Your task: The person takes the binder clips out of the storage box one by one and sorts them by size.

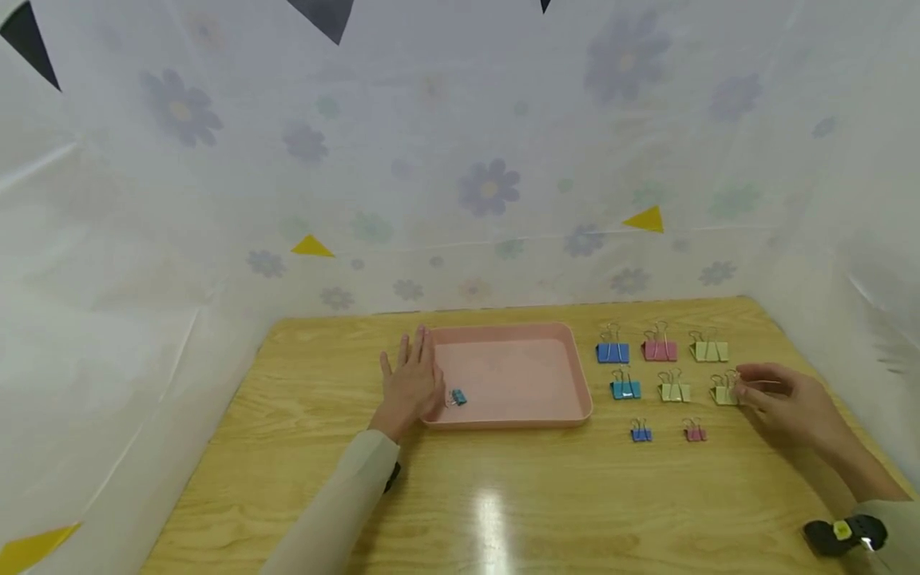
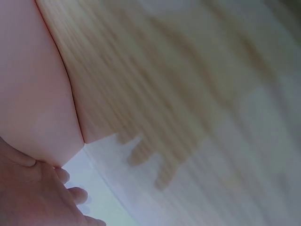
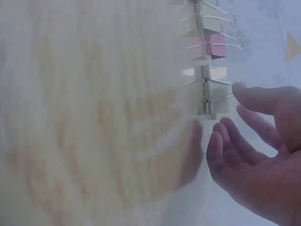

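Note:
My left hand (image 1: 413, 387) rests with extended fingers along the left rim of a pink tray (image 1: 517, 415). A small teal binder clip (image 1: 459, 396) lies inside the tray near its lower left corner. My right hand (image 1: 787, 403) is at the right end of the middle row of binder clips, beside a pale green binder clip (image 1: 724, 393). In the right wrist view, the thumb and index fingertips are close to that clip's wire handle (image 3: 225, 98), with a gap between them; the other fingers are loosely bent. The clip stands upright on the table.
Binder clips stand in rows right of the tray: blue (image 1: 613, 353), pink (image 1: 660, 351) and green (image 1: 710, 351) behind; teal (image 1: 626, 390) and green (image 1: 675, 392) midway; small blue (image 1: 641, 434) and pink (image 1: 695, 434) in front. White patterned sheeting (image 1: 431, 184) surrounds the wooden table (image 1: 575, 511).

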Available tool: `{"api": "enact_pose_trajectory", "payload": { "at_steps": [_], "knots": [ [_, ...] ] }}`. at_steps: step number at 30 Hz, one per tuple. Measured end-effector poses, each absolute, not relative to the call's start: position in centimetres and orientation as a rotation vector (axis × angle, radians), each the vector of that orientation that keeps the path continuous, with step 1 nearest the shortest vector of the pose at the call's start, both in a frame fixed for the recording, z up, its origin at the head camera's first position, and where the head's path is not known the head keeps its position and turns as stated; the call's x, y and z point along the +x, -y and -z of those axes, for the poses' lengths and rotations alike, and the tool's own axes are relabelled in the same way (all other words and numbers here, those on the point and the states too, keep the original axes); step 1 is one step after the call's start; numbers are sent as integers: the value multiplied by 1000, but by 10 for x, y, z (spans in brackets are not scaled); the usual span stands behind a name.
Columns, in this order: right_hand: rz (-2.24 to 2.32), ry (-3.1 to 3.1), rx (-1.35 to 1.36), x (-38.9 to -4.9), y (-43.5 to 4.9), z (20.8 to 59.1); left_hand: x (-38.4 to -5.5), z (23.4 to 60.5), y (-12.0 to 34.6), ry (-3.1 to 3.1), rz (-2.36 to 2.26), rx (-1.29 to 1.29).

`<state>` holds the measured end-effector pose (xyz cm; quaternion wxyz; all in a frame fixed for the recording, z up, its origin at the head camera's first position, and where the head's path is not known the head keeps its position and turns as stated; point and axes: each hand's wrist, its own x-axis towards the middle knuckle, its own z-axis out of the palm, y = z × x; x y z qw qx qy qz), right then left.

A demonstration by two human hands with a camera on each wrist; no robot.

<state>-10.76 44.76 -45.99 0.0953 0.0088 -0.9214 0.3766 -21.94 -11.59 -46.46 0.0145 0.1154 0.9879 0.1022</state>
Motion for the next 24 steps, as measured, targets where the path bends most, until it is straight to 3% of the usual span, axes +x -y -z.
{"api": "enact_pose_trajectory", "payload": {
  "at_steps": [14,24],
  "knots": [
    [-1280,2586,112,-103,-414,424,-221,463,115,-3062,-288,355],
    [-1328,2579,292,-107,-373,422,-223,466,110,-3058,-323,364]
  ]
}}
